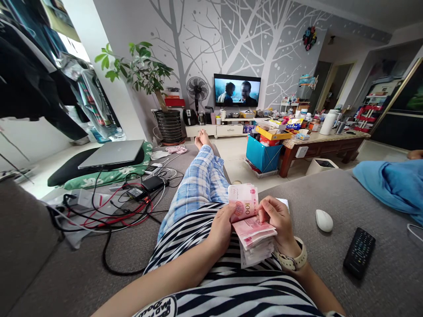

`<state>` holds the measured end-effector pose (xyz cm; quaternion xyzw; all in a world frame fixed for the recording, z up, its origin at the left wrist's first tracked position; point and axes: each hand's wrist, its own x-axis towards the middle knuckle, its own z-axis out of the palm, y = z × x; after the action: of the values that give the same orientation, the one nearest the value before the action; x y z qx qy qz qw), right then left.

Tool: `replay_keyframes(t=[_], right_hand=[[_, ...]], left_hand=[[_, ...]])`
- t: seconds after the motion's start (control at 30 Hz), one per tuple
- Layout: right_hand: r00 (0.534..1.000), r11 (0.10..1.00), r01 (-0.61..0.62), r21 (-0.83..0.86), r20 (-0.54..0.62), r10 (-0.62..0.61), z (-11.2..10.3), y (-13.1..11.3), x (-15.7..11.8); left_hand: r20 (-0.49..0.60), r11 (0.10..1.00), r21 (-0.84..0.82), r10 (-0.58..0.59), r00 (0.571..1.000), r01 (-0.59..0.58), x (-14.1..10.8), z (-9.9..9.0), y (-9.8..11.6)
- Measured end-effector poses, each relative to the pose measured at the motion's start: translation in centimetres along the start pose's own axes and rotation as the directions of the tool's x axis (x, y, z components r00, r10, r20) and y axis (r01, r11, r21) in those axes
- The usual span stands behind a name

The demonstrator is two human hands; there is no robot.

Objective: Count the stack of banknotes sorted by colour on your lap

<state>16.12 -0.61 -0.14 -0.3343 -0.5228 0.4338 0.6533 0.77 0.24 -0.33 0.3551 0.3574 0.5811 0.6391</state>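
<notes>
A thick stack of pinkish-red 100 banknotes (256, 233) is folded between my hands, above my striped shirt. My left hand (224, 226) is closed around the stack's left side, its thumb lying on the upright notes. The upper part of the stack stands up and shows the printed 100; the lower part hangs toward me with its edges fanned. My right hand (276, 218) is closed at the right side, fingertips pinching at the notes near the fold. Its wrist wears a pale-strapped watch (294, 259). A white flat item (284, 202) shows partly behind my right hand.
On the grey couch at right lie a white mouse (324, 220) and a black remote control (359, 252). Tangled cables (109, 211) and a laptop (112, 154) on a cushion are at left. A cluttered coffee table (333, 143) stands ahead, a television (237, 90) beyond it.
</notes>
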Motion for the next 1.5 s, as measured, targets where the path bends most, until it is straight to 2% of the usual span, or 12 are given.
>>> replay_keyframes(t=[0.13,0.23,0.43,0.53,0.7,0.87,1.5], right_hand=[[0.993,0.999,-0.027,-0.022,-0.112,0.024,0.0,0.2,0.6],[0.986,0.999,-0.053,-0.01,-0.158,0.05,0.1,0.3,0.8],[0.995,0.995,-0.077,-0.06,-0.072,0.073,0.2,0.4,0.7],[0.994,0.994,-0.081,-0.073,-0.08,0.075,0.1,0.5,0.7],[0.994,0.994,-0.064,-0.088,-0.09,0.056,0.0,0.7,0.6],[0.996,0.997,-0.044,-0.068,-0.08,0.038,0.1,0.2,0.4],[0.998,0.999,-0.035,0.004,-0.054,0.035,0.1,0.4,0.3]], left_hand=[[0.059,0.994,-0.086,-0.058,0.997,0.063,-0.4,0.3,0.4],[0.106,0.993,-0.065,-0.095,0.99,0.102,-0.5,0.2,0.4],[0.098,0.993,-0.045,-0.107,0.989,0.112,-0.6,0.2,0.3],[0.077,0.994,-0.036,-0.101,0.992,0.104,-0.4,0.2,0.2],[-0.012,1.0,0.009,-0.003,1.0,0.004,0.5,-0.5,-0.6],[-0.035,1.0,0.02,0.01,0.999,-0.009,1.0,-1.0,-1.2],[-0.064,0.997,0.076,0.035,0.997,-0.031,0.0,0.0,0.3]])
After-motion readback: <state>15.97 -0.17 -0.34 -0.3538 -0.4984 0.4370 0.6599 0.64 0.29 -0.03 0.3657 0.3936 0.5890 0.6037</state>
